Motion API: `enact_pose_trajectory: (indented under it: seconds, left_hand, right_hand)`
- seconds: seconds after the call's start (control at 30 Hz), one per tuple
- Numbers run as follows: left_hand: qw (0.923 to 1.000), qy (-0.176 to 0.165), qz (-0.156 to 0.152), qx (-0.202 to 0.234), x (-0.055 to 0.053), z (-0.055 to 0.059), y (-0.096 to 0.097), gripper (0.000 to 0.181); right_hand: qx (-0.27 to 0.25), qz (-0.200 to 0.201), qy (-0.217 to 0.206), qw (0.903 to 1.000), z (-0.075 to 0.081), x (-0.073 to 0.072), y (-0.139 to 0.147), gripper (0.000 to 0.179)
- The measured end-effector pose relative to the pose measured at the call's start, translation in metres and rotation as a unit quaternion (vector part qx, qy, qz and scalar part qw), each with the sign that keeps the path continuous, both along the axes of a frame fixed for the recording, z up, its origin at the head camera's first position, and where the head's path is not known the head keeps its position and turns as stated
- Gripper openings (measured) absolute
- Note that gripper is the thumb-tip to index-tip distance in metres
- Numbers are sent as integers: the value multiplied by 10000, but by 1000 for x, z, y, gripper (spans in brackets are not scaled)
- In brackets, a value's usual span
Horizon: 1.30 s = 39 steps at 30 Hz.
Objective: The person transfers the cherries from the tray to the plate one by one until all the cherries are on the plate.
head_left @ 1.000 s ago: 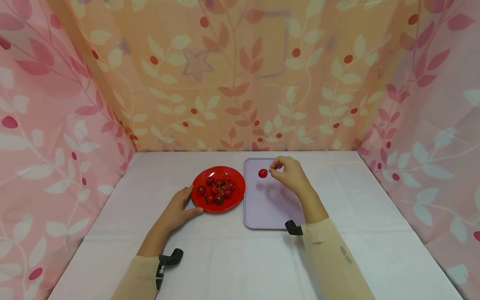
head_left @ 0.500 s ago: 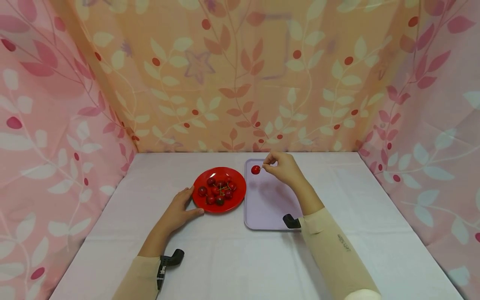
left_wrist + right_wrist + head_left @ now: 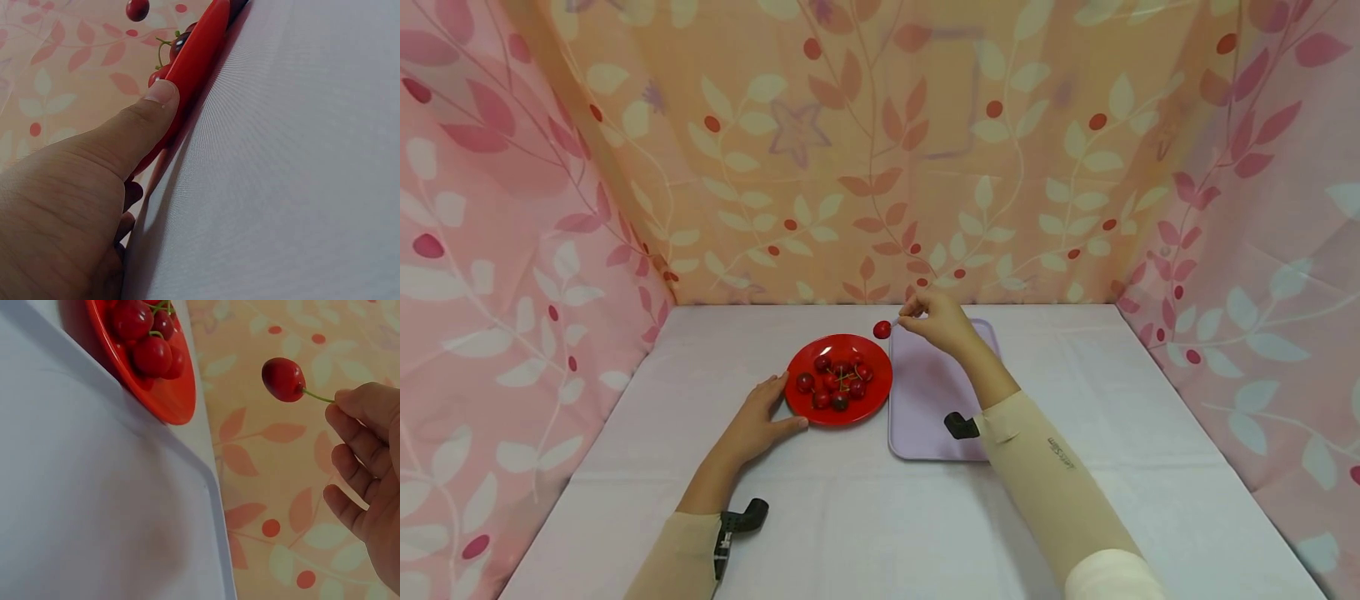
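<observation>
My right hand point(image 3: 940, 318) pinches a red cherry point(image 3: 882, 330) by its green stem. In the right wrist view that cherry point(image 3: 284, 380) hangs sideways off the thumb and forefinger. It is in the air past the far right of the red plate point(image 3: 795, 358), at the far left corner of the lavender tray point(image 3: 917, 400). Several cherries point(image 3: 838, 382), some darker, lie in the plate. At the plate's left side my left hand point(image 3: 760, 425) rests with thumb and fingers spread against the rim. Up close, the left wrist view has the thumb point(image 3: 134, 125) touching the rim.
Right beside the plate sits the shallow tray, both on a white cloth-covered table point(image 3: 850, 525). Patterned curtains point(image 3: 865, 150) stand behind and on both sides. A black wrist device point(image 3: 961, 426) on the right forearm hangs over the tray.
My right hand has carried the cherry leftward and slightly away, from above the tray to beyond its far left corner. The left hand has stayed at the plate.
</observation>
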<state>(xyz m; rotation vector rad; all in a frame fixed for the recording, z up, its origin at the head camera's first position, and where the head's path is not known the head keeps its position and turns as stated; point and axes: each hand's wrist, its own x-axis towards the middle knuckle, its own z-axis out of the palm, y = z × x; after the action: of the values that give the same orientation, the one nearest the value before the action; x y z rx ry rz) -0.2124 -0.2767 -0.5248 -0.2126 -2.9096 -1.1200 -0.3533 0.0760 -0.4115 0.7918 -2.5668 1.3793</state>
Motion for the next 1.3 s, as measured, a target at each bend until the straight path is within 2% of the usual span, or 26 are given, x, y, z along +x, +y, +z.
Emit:
enact_pose_trajectory:
  seconds: [0.5, 0.93, 1.3]
  left_hand:
    - [10000, -69, 54, 0, 0, -1, -2, 106]
    - [10000, -25, 43, 1, 2, -5, -2, 106]
    - [10000, -57, 48, 8, 0, -2, 0, 105]
  right_hand:
    - [201, 172, -315, 9992, -16, -16, -42, 7]
    - [275, 397, -541, 9974, -40, -19, -72, 5]
    - [680, 268, -604, 9955, -52, -17, -83, 5]
